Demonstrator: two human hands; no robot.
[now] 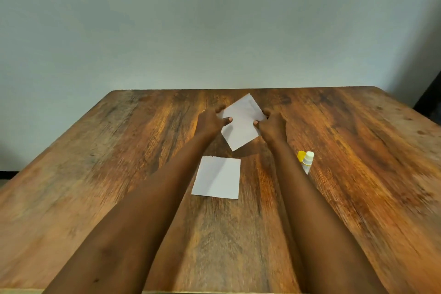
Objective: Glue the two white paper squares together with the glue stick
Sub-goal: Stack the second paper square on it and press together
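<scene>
One white paper square is turned like a diamond near the far middle of the table and looks lifted off it. My left hand pinches its left corner, my right hand its right corner, thumbs on top. The second white paper square lies flat closer to me, between my forearms, its far edge ragged. The glue stick lies on the table to the right of my right forearm, its white tip bare. Its yellow cap sits just beside it.
The wooden table reaches to a pale wall at the back. A dark object stands beyond the table's far right corner.
</scene>
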